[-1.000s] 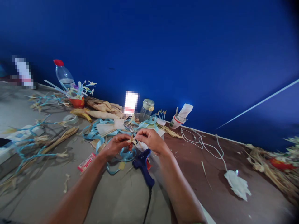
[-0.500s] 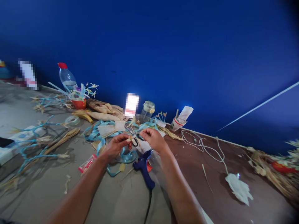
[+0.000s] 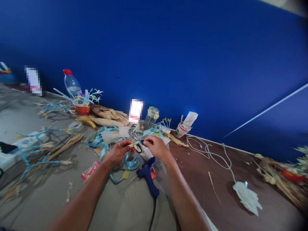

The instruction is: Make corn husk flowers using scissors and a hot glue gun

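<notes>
Between thumb and fingers, my left hand (image 3: pixel 120 151) pinches a small pale husk flower (image 3: pixel 133 144). My right hand (image 3: pixel 156 147) is just to its right, thumb and fingertips pressed together; whatever they hold, if anything, is too small to make out. Scissors with black handles (image 3: pixel 139 149) lie behind and between the hands, partly covered by them. A dark blue glue gun (image 3: pixel 149 181) rests on the table below my right hand, its cord running toward me. Coiled light blue ribbon (image 3: pixel 131 162) lies under and behind my left hand.
Blue-wrapped stems (image 3: pixel 36 163) and a power strip (image 3: pixel 12 157) lie at left. Behind stand a red cup (image 3: pixel 83 109), a bottle (image 3: pixel 72 85), a glass jar (image 3: pixel 151 118) and a white cup (image 3: pixel 182 129). A white cable (image 3: pixel 216 157) and dried husks (image 3: pixel 274 173) lie at right.
My right hand has shifted slightly left and down. The flower in my left hand has turned so its petals show more spread. The camera view has tilted a little.
</notes>
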A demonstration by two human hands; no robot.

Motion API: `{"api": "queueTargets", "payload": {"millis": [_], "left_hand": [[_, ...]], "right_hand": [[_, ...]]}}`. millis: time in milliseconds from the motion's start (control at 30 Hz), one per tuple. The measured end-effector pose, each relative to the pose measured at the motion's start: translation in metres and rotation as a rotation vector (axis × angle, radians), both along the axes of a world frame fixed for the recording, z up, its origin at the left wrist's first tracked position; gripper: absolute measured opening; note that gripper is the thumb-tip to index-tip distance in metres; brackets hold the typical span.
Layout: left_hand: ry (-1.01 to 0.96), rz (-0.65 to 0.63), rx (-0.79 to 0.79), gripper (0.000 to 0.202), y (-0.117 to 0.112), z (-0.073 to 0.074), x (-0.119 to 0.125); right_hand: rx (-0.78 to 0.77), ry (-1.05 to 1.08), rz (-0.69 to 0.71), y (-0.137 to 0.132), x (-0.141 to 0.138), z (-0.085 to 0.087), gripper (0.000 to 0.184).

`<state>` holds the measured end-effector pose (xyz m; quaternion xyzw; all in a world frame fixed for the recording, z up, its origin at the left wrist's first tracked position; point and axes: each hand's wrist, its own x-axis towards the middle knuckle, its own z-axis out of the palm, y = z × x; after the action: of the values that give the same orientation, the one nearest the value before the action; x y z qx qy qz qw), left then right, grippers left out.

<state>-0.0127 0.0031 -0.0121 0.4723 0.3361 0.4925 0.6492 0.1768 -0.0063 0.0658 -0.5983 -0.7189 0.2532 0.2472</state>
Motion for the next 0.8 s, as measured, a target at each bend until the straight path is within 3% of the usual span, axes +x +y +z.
{"api": "queueTargets", "payload": {"millis": [200, 333, 467, 567, 700, 800], "left_hand": [[-0.138, 0.065, -0.021, 0.016, 0.002, 0.005, -0.001], [-0.246, 0.115, -0.024, 0.015, 0.006, 0.003, -0.007], [-0.236, 0.085, -0.021, 0.015, 0.007, 0.002, -0.008], [-0.256, 0.102, -0.05, 0.019, 0.005, 0.004, -0.006], [-0.269, 0.107, -0.048, 0.019, 0.004, 0.006, -0.003], [-0.266, 0.072, -0.013, 0.016, 0.002, 0.007, -0.001]], "right_hand": [[-0.006, -0.083, 0.021, 0.004, -0.001, -0.01, 0.013], [-0.056, -0.105, 0.015, 0.003, 0.004, 0.001, 0.017], [-0.178, -0.311, 0.13, -0.025, 0.006, 0.025, 0.026], [-0.222, -0.527, 0.112, -0.06, 0.0, 0.031, 0.039], [-0.276, -0.662, 0.049, -0.096, -0.007, 0.01, 0.066], [-0.252, -0.666, -0.002, -0.103, -0.008, -0.009, 0.08]]}}
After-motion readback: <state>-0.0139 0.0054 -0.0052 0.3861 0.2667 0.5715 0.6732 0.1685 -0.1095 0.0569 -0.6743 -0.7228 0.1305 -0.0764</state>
